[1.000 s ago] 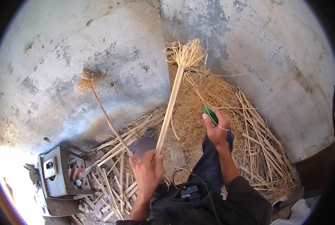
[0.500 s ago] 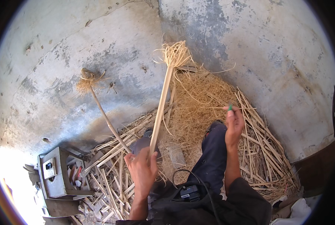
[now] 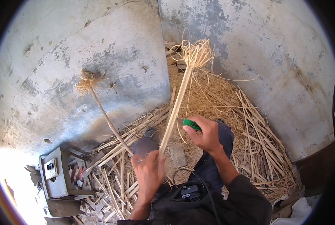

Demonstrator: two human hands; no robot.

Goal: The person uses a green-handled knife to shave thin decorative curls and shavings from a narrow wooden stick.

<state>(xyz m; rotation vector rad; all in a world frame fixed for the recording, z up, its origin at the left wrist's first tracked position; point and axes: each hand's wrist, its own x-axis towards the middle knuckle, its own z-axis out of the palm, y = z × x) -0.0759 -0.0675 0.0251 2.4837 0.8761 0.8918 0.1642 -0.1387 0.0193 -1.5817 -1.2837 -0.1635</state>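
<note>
My left hand (image 3: 149, 170) is closed round the near end of a long, pale split bamboo stick (image 3: 175, 107), which slants up and away from me. Thin curled shavings (image 3: 197, 54) bush out at its far end. In my right hand (image 3: 205, 134) is a green-handled knife (image 3: 192, 125); the fingers wrap the handle, and its short blade points left, close beside the stick. Whether blade and stick touch, I cannot tell. A browner pole (image 3: 106, 118) with a frayed, tufted top leans by the left wall, its lower end passing behind my left hand.
Fine shavings (image 3: 212, 88) heap up in the wall corner. Split strips (image 3: 263, 146) lie piled at the right, and more loose strips (image 3: 113, 187) at the left. A worn box-like stand (image 3: 56, 174) holds odds and ends. My knees flank the working space.
My right hand has come left and nearer with the knife, up to the stick. The stick's shaggy end has swung right, and my left hand has shifted slightly right.
</note>
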